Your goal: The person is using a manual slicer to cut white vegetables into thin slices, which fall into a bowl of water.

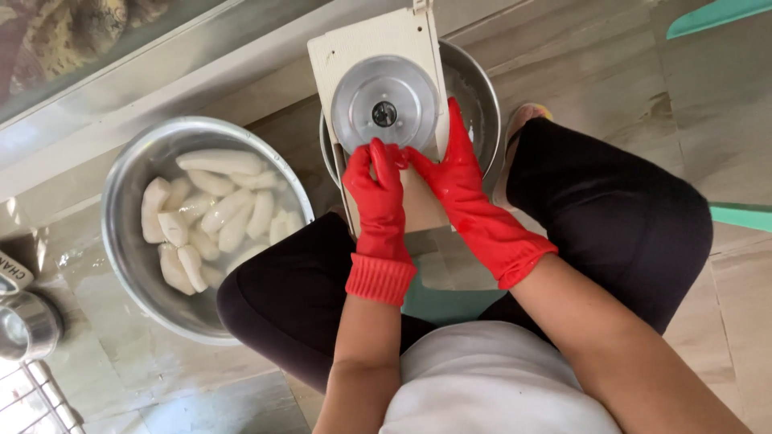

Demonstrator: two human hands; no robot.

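**Two gloved hands at the slicer**

We see a person seated low on a tiled floor (611,64), knees spread, both hands in red rubber gloves. Between the knees stands a cream-coloured slicer board (362,40) with a round metal blade disc (386,100) set into it. The board leans across a steel basin (474,88) that sits on the far side of the knees.

The left hand (378,181) is at the near edge of the disc, its fingers curled together and pressed against the board just below the blade. We cannot tell whether anything is held inside that curl. The right hand (450,165) lies along the right edge of the board, fingers stretched out and pointing far, thumb turned in until it touches the left hand's fingertips; it rests flat against the board rather than closing around it.

To the left, just beside the person's left knee, stands a wide steel bowl (121,201) holding peeled white root pieces (213,213) in a little water. At the far-left near corner we see part of a metal pot (28,325) and a wire rack (44,398). A teal object (712,16) shows at the far right.
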